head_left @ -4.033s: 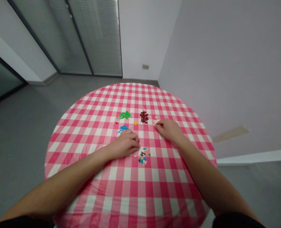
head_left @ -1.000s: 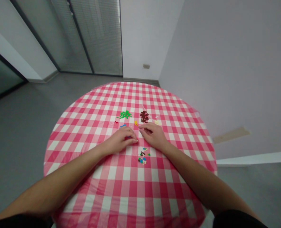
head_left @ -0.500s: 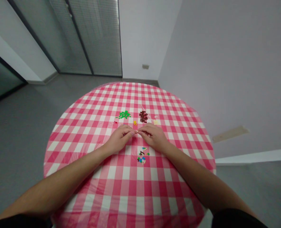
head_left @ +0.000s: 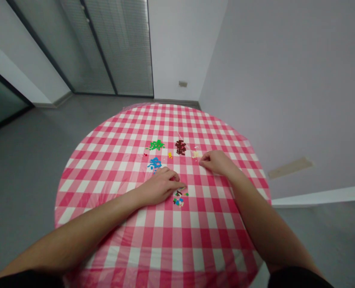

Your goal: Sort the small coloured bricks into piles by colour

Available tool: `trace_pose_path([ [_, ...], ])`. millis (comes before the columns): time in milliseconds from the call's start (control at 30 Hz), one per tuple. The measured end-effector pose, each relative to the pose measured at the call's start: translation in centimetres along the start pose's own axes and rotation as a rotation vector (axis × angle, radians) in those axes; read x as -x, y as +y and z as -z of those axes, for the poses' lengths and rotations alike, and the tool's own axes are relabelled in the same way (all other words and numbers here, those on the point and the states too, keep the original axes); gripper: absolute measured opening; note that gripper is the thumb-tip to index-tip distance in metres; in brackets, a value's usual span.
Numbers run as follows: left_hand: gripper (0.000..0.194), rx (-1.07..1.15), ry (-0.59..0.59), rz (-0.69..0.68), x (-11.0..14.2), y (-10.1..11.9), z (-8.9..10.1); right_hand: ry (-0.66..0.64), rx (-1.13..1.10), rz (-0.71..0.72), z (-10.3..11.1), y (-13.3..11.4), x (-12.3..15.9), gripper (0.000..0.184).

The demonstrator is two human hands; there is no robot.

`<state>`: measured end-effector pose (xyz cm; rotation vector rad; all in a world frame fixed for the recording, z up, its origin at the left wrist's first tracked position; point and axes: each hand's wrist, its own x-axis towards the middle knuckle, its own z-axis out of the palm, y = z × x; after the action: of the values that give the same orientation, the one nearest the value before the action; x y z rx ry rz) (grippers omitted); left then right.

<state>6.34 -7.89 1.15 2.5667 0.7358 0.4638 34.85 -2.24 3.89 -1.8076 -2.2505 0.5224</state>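
My left hand (head_left: 162, 185) rests low over the table, its fingers stretched out. Its fingertips touch or hover over the top of a small mixed pile of coloured pieces (head_left: 179, 201), partly covering it. Past its knuckles lies a heap of blue pieces (head_left: 155, 163). To the right, my right hand (head_left: 217, 162) has its thumb and fingers pinched together beside a few cream pieces (head_left: 195, 154). Whatever that pinch may hold is hidden or too small to name. The pieces look like tiny toy bricks.
Farther back lie green pieces (head_left: 156, 145) and dark brown pieces (head_left: 180, 147). A few yellow pieces (head_left: 170, 155) and tiny red pieces (head_left: 145, 155) sit nearer. A red-and-white checked cloth (head_left: 153, 236) covers the round table. Walls (head_left: 285, 80) stand behind and to the right.
My hands were together at the middle, fingertips meeting on a tiny pale piece. The left has come nearer to the mixed pile, uncovering the blue heap; the right has moved right.
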Motion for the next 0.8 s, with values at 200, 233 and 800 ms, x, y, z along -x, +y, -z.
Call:
trace_pose_path([
  [200,0.034,-0.046,-0.05,-0.011,0.0,0.3,0.3,0.037,0.026,-0.044,0.3,0.2,-0.3,0.021],
  [233,0.034,-0.048,-0.052,-0.011,0.0,0.3,0.3,0.03,0.011,-0.023,0.3,0.3,-0.3,0.02],
  [800,0.023,0.001,0.034,0.07,0.0,-0.1,0.4,-0.405,-0.226,0.433,-1.4,-4.5,1.9,0.013],
])
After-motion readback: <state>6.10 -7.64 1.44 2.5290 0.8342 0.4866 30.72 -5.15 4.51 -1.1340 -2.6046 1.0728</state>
